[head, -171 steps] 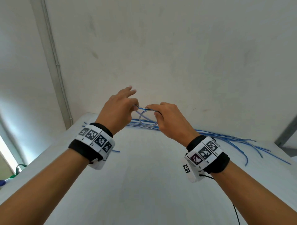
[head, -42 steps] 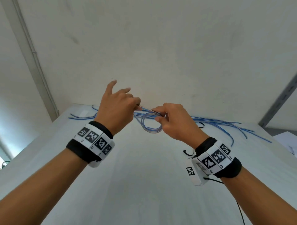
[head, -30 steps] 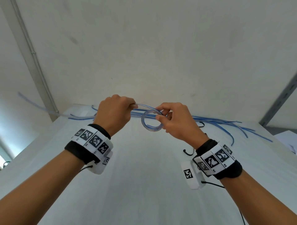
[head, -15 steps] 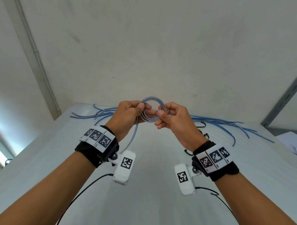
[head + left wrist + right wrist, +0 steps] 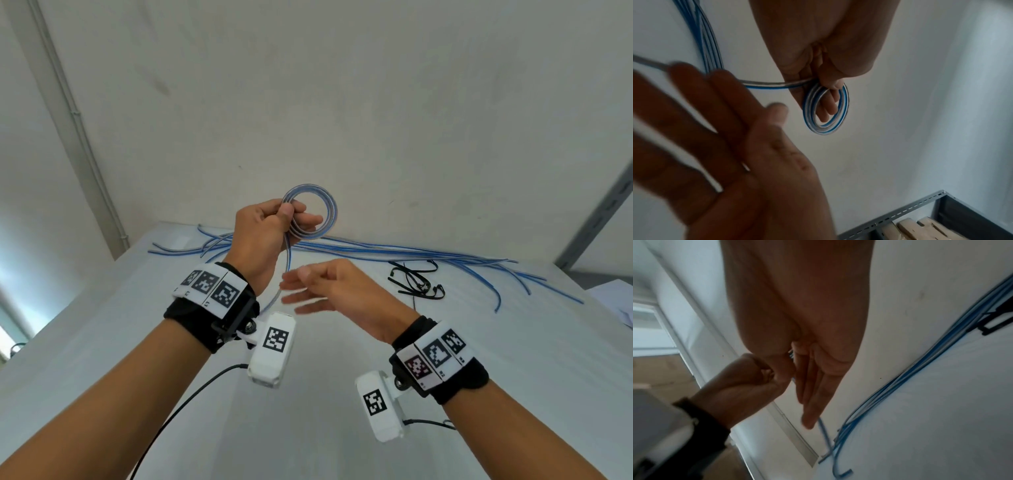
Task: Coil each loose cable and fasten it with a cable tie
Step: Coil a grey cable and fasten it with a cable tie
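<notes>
A small blue-and-white coiled cable (image 5: 331, 210) is held up in front of the wall. My left hand (image 5: 291, 214) pinches its stacked loops between thumb and fingers. The cable's loose tail (image 5: 287, 263) hangs down from that grip past my left wrist. My right hand (image 5: 294, 284) hovers just below the coil, fingers straight and blurred, holding nothing. In the left wrist view the coil (image 5: 824, 129) rings my left fingertips and the right hand's palm (image 5: 735, 146) faces the camera. Black cable ties (image 5: 414, 281) lie on the white table (image 5: 308, 428) to the right.
Several loose blue cables (image 5: 394, 253) stretch along the table's far edge by the wall. A white sheet (image 5: 616, 301) lies at the right edge. A grey metal shelf (image 5: 900, 212) with wooden pieces shows in the left wrist view.
Both hands pinched the coil half a second ago. My right hand has let go and dropped below it, open. My left hand alone now holds the coil, slightly higher.
</notes>
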